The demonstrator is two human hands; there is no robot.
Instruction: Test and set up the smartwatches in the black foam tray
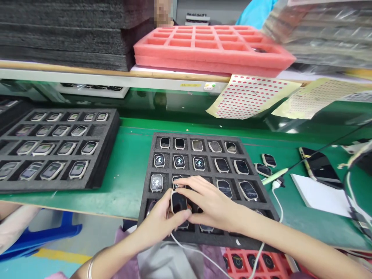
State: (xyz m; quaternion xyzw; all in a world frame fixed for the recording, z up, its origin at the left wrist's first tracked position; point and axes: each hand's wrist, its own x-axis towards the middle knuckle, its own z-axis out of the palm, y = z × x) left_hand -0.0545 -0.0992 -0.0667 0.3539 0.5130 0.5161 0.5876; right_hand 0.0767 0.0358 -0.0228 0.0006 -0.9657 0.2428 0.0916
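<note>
A strapless smartwatch [179, 202] with a dark screen and pale case is held just above the near part of a black foam tray [250, 242]. My left hand [159, 217] grips it from the left, thumb along its lower edge. From the right, my right hand [207, 199] closes on the same watch, its fingertips at the upper edge. The fingers partly cover a watch in the compartment behind. Several more watches sit in the tray; some screens are lit, such as the white-faced watch [157, 183]. A white cable [197, 251] runs from beneath my hands.
Another black foam tray [100, 170] of watches lies left. To the right are two loose watches [269, 159], a green-handled tool [274, 176], a phone [321, 168] and a white box [319, 195]. A pink foam tray [209, 62] rests on the shelf above.
</note>
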